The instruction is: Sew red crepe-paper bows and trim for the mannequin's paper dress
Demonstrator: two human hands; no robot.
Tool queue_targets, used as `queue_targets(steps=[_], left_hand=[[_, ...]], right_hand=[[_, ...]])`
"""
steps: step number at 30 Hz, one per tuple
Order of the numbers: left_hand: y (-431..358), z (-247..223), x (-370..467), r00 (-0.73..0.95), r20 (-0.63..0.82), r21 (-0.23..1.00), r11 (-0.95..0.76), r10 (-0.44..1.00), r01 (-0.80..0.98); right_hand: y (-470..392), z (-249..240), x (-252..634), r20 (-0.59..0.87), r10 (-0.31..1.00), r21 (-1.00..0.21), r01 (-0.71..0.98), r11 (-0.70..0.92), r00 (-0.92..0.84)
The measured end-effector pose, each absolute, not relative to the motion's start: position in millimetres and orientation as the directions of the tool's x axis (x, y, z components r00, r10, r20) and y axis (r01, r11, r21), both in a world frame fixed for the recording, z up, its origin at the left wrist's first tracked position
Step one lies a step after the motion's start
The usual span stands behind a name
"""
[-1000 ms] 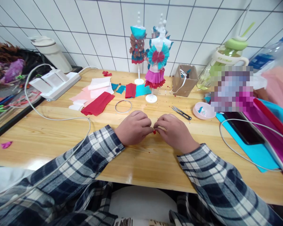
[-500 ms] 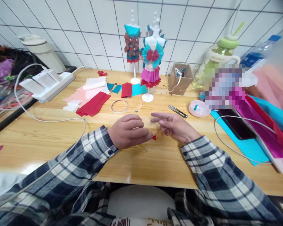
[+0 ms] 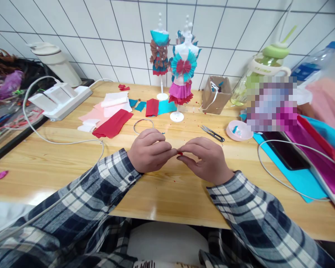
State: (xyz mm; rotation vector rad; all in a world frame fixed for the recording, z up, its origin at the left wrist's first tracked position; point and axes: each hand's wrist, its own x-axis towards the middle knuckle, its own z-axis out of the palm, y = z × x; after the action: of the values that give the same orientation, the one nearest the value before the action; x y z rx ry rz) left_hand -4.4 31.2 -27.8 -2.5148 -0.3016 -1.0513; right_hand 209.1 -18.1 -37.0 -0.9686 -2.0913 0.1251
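A tiny piece of red crepe paper (image 3: 180, 153) sits between my two hands over the middle of the table. My left hand (image 3: 152, 152) is closed, pinching the piece at its fingertips. My right hand (image 3: 206, 158) has its thumb and forefinger around the same piece from the other side, fingertips meeting the left ones. Most of the paper is hidden by fingers. Just beyond my left hand lies a thin metal ring (image 3: 143, 120). A pair of thread snips (image 3: 213, 133) rests beyond my right hand.
Two small dress forms (image 3: 160, 52) (image 3: 184, 70) in paper outfits stand at the back. Red paper (image 3: 113, 124) lies left, a pink dish (image 3: 231, 134) and phone (image 3: 286, 150) right. A small cardboard box (image 3: 216, 95), power strip (image 3: 64, 104) and loose white cable (image 3: 64, 143) flank the work area.
My right hand has come left, its spread fingers closing in on the red piece at my left fingertips. The view has shifted slightly.
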Motion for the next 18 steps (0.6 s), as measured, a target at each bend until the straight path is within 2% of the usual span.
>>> queue_targets(steps=[3,8,15,18], left_hand=[[31.3,-29.8,-4.9,0.695,0.716,-0.272,-0.89,0.067,0.366],[30.4,-28.6,-4.9,0.687,0.721,-0.278,-0.874,0.084,0.398],[26.8,-25.5,-1.5,0.683,0.727,-0.296,-0.862,0.076,0.411],[26.0,-24.3,-0.3,0.673,0.735,-0.302,-0.846,0.087,0.439]], right_hand=[[-17.5,-39.1,209.0,0.637,0.68,-0.368,0.633,0.681,-0.362],[-20.3,-37.3,206.1,0.574,0.75,-0.45,0.639,0.623,-0.328],[-21.6,-37.7,205.0,0.548,0.777,-0.461,0.663,0.59,-0.31],[-23.0,-37.1,201.3,0.525,0.803,-0.51,0.651,0.562,-0.282]])
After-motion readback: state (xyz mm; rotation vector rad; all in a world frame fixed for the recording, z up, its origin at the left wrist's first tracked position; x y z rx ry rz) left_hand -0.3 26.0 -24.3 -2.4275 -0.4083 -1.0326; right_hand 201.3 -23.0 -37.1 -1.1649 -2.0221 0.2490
